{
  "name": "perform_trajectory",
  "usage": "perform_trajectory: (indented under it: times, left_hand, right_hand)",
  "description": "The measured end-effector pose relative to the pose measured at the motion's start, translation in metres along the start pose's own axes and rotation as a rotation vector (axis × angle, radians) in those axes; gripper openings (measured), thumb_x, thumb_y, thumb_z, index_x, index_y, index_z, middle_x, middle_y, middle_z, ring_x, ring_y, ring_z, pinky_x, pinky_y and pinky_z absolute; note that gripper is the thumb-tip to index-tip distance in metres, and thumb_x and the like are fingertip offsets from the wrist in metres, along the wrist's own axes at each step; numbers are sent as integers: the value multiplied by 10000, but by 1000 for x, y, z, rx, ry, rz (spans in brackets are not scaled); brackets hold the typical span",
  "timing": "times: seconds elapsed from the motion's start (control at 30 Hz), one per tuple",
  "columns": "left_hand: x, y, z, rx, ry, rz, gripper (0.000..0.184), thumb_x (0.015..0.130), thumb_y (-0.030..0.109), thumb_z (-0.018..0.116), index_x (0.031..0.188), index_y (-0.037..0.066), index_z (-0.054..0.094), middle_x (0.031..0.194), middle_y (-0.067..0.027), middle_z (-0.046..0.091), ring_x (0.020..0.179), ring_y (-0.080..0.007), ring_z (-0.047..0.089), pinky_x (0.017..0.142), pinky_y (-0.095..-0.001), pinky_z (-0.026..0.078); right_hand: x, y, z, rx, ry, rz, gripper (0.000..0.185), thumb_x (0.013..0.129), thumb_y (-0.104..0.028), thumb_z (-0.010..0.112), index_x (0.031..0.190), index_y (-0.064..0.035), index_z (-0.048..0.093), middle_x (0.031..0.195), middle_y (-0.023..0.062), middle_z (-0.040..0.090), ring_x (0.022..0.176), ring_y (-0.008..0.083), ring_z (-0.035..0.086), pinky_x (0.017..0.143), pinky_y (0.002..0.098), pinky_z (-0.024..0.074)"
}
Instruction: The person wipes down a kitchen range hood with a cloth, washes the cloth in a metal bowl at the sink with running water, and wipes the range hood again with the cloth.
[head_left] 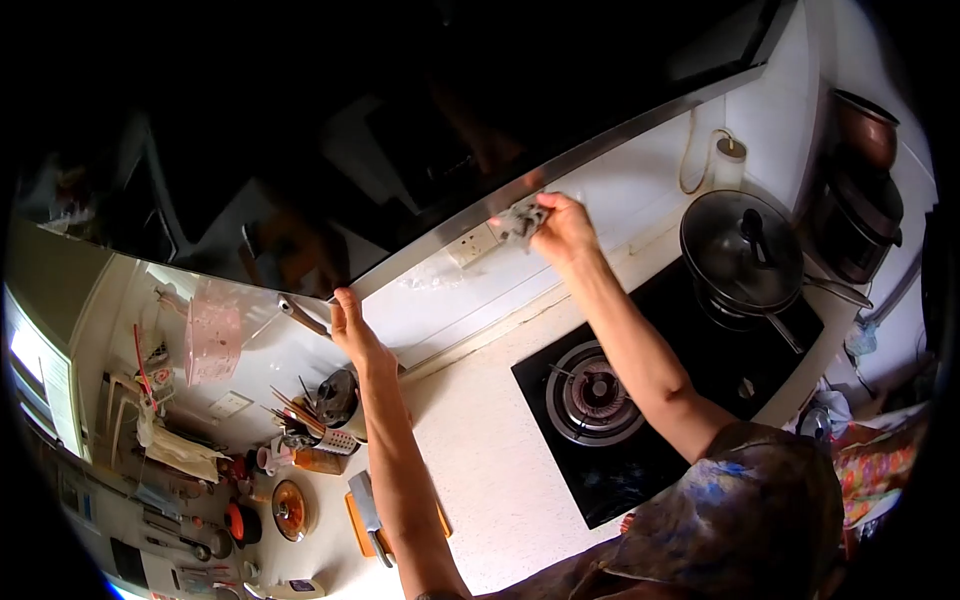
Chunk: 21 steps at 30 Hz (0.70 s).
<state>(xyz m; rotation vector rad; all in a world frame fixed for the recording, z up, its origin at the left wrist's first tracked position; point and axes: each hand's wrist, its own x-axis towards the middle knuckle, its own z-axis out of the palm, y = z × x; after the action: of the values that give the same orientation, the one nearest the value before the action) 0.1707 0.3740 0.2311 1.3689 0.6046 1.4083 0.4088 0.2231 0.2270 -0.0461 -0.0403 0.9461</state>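
Pale wall (430, 315) behind left hand (360, 335); speckled off-white counter (475, 460) below it; bright window (42, 365) well off to its left.

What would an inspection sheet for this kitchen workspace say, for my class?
Surface: pale counter beside black hob.
Job's things: grey cloth; dark overhead panel with metal lower edge.
Clutter: cleaver on orange board; utensils in perforated holder.
Hands: right hand holds the cloth near the edge; left hand at the panel's lower corner, grip unclear.
Cables: beige cord on the wall.
Surroundings: dark pan on the hob; wall socket below the panel.
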Motion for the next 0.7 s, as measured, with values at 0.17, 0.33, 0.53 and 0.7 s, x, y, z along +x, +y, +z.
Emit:
perform_trajectory:
  times: [0.17, 0.33, 0.53, 0.7]
  left_hand:
    - [-3, 4, 4, -21, 56, -104, 499, 796, 575, 543, 1021, 130, 530, 1106, 13, 548, 1177, -261, 412, 998, -469, 193]
    - [-2, 1, 9, -349, -33, -16, 224, 861, 329, 583, 875, 108, 546, 832, 25, 586, 663, -97, 575, 728, -283, 482]
    - [-2, -4, 16, -453, 15, -35, 212, 862, 294, 589, 970, 115, 554, 839, 24, 574, 785, -95, 560, 732, -254, 470]
    - [-2, -11, 18, -563, -16, -5, 209, 872, 256, 571, 996, 95, 524, 908, -5, 560, 804, -128, 582, 732, -258, 525]
  right_hand:
    - [11, -83, -10, -60, 54, -268, 263, 846, -74, 430, 1060, 68, 373, 1160, 225, 435, 1064, 363, 487, 931, 596, 373]
    - [-30, -108, -9, -575, 64, -526, 246, 847, -110, 455, 1070, -6, 469, 1052, 119, 543, 930, 238, 557, 875, 432, 456]
    - [-117, -54, 78, -1767, -646, -1486, 274, 816, 1, 572, 1086, 7, 525, 1176, 130, 432, 995, 248, 517, 777, 300, 463]
    - [-135, -12, 196, -1634, -928, -1878, 234, 769, 16, 609, 999, -21, 585, 936, 98, 561, 810, 240, 551, 667, 295, 461]
